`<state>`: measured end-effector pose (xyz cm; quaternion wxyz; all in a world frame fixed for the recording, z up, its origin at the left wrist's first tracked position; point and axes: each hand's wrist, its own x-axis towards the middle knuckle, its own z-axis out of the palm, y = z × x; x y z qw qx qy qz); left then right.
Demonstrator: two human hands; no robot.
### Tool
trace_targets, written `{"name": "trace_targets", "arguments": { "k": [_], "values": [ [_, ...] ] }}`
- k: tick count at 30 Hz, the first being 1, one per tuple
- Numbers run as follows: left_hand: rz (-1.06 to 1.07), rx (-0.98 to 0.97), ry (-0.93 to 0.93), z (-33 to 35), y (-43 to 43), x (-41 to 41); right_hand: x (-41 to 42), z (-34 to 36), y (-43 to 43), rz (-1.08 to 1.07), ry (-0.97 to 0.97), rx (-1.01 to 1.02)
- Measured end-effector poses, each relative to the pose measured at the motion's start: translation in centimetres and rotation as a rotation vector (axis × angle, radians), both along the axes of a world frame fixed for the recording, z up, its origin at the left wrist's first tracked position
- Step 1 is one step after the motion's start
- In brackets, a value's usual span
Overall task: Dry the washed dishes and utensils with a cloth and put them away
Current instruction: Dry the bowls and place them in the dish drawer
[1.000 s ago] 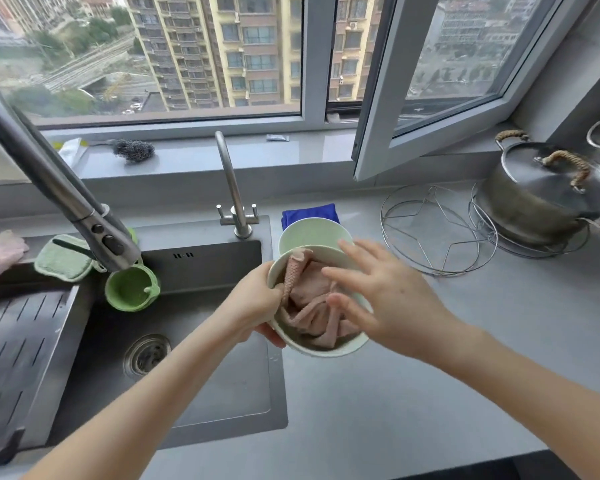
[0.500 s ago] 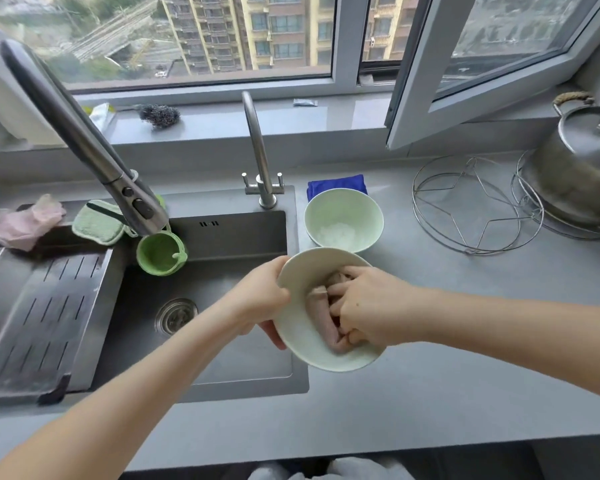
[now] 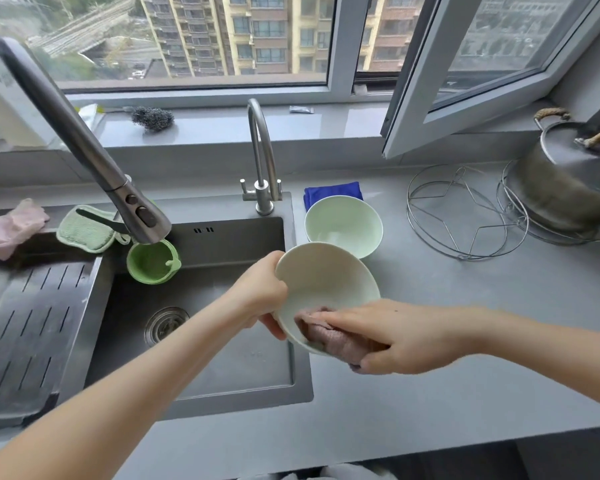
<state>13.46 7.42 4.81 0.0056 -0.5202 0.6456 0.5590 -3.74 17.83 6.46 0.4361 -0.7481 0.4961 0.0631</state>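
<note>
My left hand [image 3: 257,299] grips the left rim of a pale green bowl [image 3: 323,282], held tilted above the right edge of the sink [image 3: 201,341]. With my right hand [image 3: 395,337] I press a bunched pink cloth [image 3: 329,337] against the bowl's lower rim. A second pale green bowl [image 3: 343,226] stands upright on the counter just behind, beside a folded blue cloth [image 3: 331,192].
A large pull-out faucet [image 3: 84,143] leans over the sink's left; a slim tap [image 3: 262,157] stands behind. A green cup [image 3: 151,261], green sponge [image 3: 84,230], pink cloth [image 3: 11,226] and drain rack [image 3: 32,323] are left. Wire trivets [image 3: 465,213] and a steel pot [image 3: 568,181] sit right.
My right hand and the pink cloth slid from the bowl's inside to its lower right rim. The bowl's inside now shows bare. The view tilted downward.
</note>
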Motion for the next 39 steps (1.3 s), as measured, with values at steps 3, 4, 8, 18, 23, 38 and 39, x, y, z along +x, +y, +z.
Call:
{"name": "trace_targets", "arguments": {
  "k": [3,4,8,18,23,38,39],
  "values": [
    [0.035,0.030,0.049,0.3,-0.5,0.0,2.4,-1.5,0.4,-0.259,-0.306,-0.151],
    [0.053,0.049,0.083,0.5,-0.7,0.1,3.3,-1.9,0.8,-0.270,-0.322,-0.335],
    [0.143,0.301,0.178,-0.8,-1.7,0.9,2.9,-2.7,1.9,-0.270,-0.069,-1.057],
    [0.419,0.956,0.419,-0.7,-1.9,-2.6,2.0,-2.1,1.2,-0.820,-0.108,-1.291],
    [0.247,0.827,0.376,1.0,-2.2,-4.4,1.0,-0.1,-2.5,-0.889,-0.082,-1.287],
    [-0.007,0.452,0.300,3.2,-3.7,-5.2,-5.8,0.0,-4.7,-1.519,-1.240,-0.021],
    [0.037,0.430,0.343,3.4,-3.4,-5.4,-5.2,-0.8,-4.4,-1.554,-1.316,-0.024]
  ]
}}
